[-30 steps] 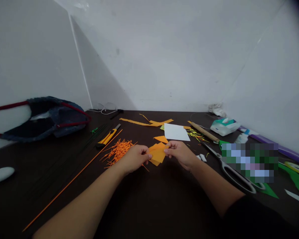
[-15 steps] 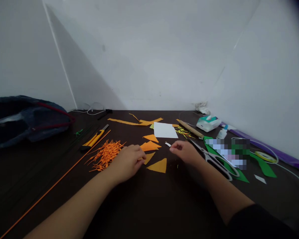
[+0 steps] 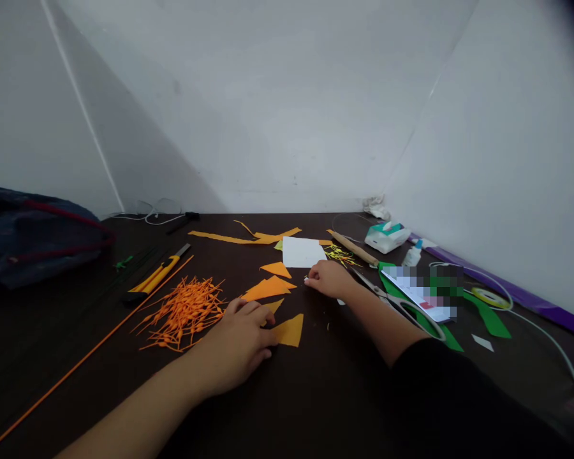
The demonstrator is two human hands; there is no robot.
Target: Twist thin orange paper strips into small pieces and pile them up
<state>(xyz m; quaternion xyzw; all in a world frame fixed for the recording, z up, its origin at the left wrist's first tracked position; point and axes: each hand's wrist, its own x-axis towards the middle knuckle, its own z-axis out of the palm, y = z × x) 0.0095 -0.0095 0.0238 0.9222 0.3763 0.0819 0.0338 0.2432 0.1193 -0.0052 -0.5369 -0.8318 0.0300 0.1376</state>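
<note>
Dark table [image 3: 316,408] with two bare hands over cut paper. The left hand [image 3: 246,339] lies palm down at the near end of the paper pieces, fingers loosely bent and thumb apart; its fingertips meet the edge of an ochre piece [image 3: 291,331] (whether they grip it, one cannot tell). The right hand [image 3: 330,280], farther forward, has thumb and fingertips pressed together, pinching a small white scrap [image 3: 307,278]. Between the hands and the white sheet [image 3: 302,252] lie orange pieces [image 3: 268,288], some overlapping. Just left of the left hand is a heap of orange stems [image 3: 186,312]; beyond it, a long orange stick [image 3: 86,358] runs diagonally beside a yellow cutter [image 3: 159,278]. Scissors [image 3: 385,295] lie near the right wrist, partly hidden by the forearm, beside a phone [image 3: 411,290] whose screen is partly pixelated. Behind these stand a glue bottle [image 3: 412,255] and a tissue pack [image 3: 387,238].
</note>
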